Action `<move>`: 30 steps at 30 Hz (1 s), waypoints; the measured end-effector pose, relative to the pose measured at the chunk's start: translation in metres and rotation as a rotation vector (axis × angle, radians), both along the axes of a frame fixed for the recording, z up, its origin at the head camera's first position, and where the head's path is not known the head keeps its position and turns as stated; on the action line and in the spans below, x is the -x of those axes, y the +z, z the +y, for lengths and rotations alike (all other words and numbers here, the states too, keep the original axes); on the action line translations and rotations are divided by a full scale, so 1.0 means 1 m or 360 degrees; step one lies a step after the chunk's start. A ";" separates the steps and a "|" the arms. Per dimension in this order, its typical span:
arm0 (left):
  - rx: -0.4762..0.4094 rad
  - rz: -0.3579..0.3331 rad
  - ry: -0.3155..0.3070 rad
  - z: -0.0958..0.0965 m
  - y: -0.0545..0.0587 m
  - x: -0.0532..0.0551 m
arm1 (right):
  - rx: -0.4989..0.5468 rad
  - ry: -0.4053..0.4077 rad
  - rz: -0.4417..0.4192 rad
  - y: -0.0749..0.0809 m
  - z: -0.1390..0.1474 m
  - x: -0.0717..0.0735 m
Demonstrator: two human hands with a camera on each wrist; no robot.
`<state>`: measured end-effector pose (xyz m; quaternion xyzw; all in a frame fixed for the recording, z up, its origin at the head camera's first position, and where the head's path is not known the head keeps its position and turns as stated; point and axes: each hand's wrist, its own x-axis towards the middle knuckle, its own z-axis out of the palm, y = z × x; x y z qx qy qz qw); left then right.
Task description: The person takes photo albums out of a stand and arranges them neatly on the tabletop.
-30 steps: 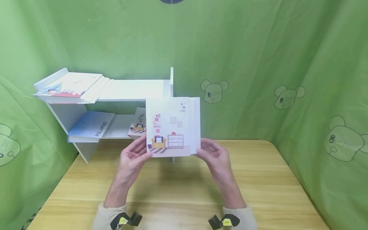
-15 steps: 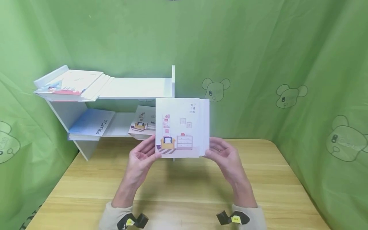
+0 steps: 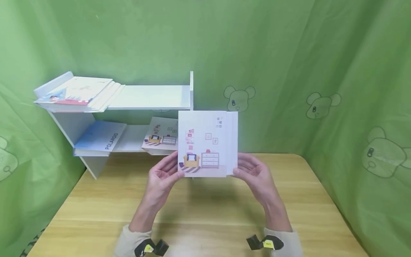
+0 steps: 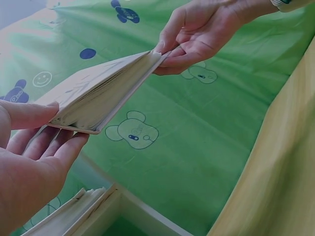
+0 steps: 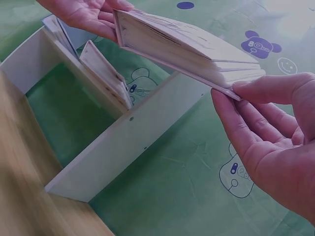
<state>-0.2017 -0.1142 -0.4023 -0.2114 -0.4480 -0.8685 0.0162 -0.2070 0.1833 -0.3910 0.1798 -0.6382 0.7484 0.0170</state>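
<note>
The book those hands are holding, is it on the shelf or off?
Off: the left hand and right hand pinch the book at opposite sides, and the left wrist view shows it apart from the shelf.

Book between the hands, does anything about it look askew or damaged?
Slightly askew: in the head view, the held book has its front cover stopping short of the right edge, exposing a pale strip, so its layers look misaligned. No tear is visible.
</note>
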 end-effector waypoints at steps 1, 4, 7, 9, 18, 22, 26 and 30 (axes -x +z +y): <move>0.0001 -0.0004 0.0004 0.001 0.001 0.000 | -0.0008 -0.0006 0.0006 0.000 0.001 0.000; 0.0010 -0.0016 0.0009 0.005 0.002 0.000 | -0.0021 -0.0045 -0.0004 0.001 0.003 -0.001; 0.0021 -0.0016 0.0009 0.008 0.002 0.001 | -0.0045 -0.0072 0.0001 0.002 0.004 -0.003; 0.0028 -0.0014 0.0013 0.009 0.002 0.001 | -0.0051 -0.0079 0.0007 0.003 0.005 -0.003; 0.0019 -0.0033 -0.0018 0.020 -0.005 0.000 | -0.0100 -0.0048 0.0031 -0.004 0.020 -0.007; 0.0033 -0.0019 -0.0028 0.026 -0.006 0.002 | -0.0073 -0.0051 0.0035 -0.005 0.026 -0.007; 0.0028 -0.0016 -0.0012 0.029 -0.007 0.004 | -0.0060 -0.0042 0.0042 -0.004 0.027 -0.006; 0.0026 -0.0029 -0.0014 0.032 -0.008 0.008 | -0.0060 -0.0063 0.0036 -0.005 0.029 -0.006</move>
